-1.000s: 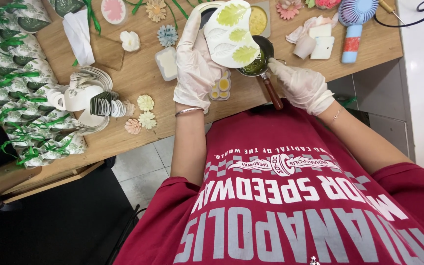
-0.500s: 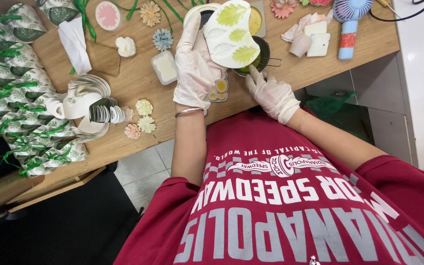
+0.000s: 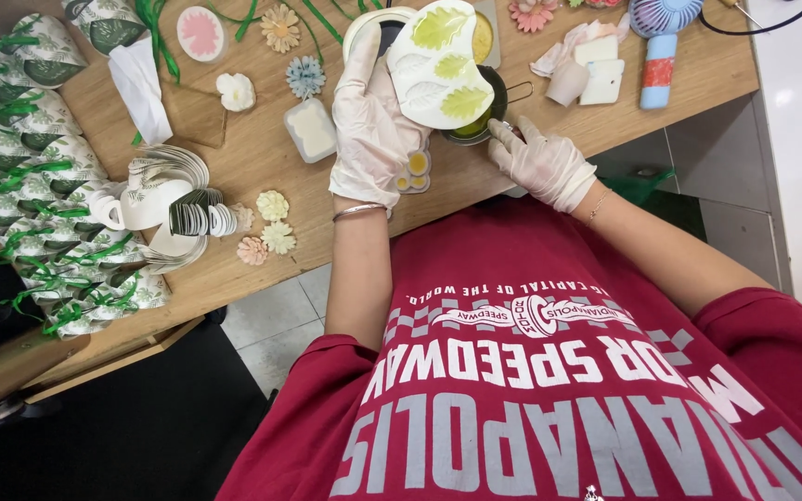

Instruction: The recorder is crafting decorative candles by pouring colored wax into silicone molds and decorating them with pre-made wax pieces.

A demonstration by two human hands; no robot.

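- White-gloved left hand [image 3: 375, 125] holds a white leaf-shaped mould [image 3: 438, 65] tilted above the wooden tabletop [image 3: 262, 153], fingers clamped along the mould's left edge; green and yellow-green leaf hollows show on its face.
- Gloved right hand [image 3: 542, 165] rests just beside a small dark pot [image 3: 486, 111] of yellow-green liquid, fingers closed around the pot's handle at the tabletop's near edge.
- Mould sits over the pot's left rim, partly covering it and a round white dish [image 3: 373, 23] behind.
- Small mould with yellow round fillings [image 3: 414, 172] lies on the tabletop just below the left hand.
- White rectangular block [image 3: 309, 128] lies near the left wrist side; cast flowers lie about it: a white one [image 3: 235, 91], a blue one [image 3: 305, 76], an orange one [image 3: 280, 26].
- Pale yellow and pink flowers [image 3: 269, 232] sit close to the tabletop's front edge.
- Stack of leaf-print packets tied with green ribbon [image 3: 39, 186] fills the tabletop's left end, beside a white cup [image 3: 146, 204] ringed with paper strips.
- Small blue handheld fan [image 3: 663, 42] stands at the far right, near white blocks [image 3: 591, 74].
- Person wears a red printed shirt [image 3: 559, 390] and a thin bracelet on each wrist.
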